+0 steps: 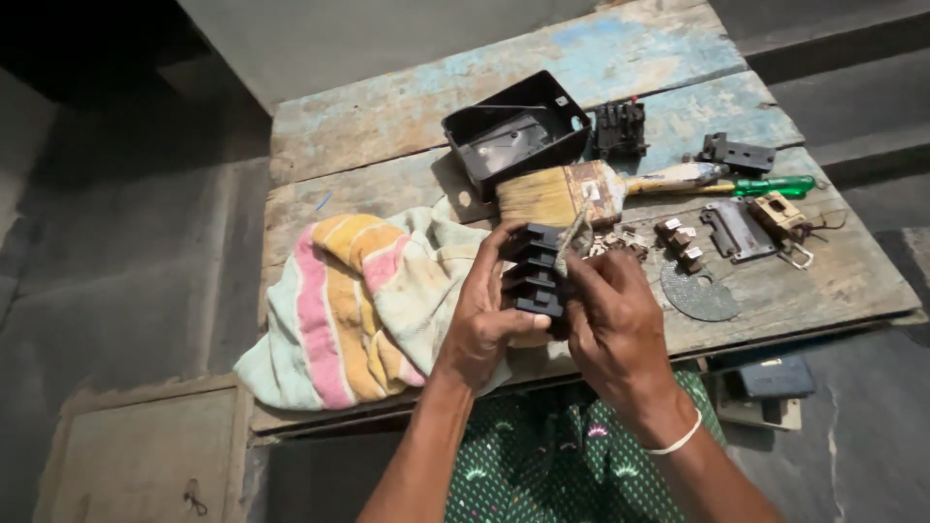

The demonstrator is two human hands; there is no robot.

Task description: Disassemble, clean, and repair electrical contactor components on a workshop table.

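My left hand (481, 320) grips a black ribbed plastic block (535, 269) over the near edge of a worn wooden table (387, 126). My right hand (610, 315) touches the block's right side and pinches a small grey strip (574, 240) against its top. A striped cloth (358, 300) in pink, yellow and pale green lies just left of my hands. A wide paintbrush (572, 192) lies on the table right behind the block.
An open black plastic case (513, 136) sits behind the brush. To the right lie black parts (620, 126), a green-handled screwdriver (775, 186), small metal contacts (681, 242), a metal plate (738, 230) and a dark disc (699, 293). A dark box (775, 378) sits below the table's right corner.
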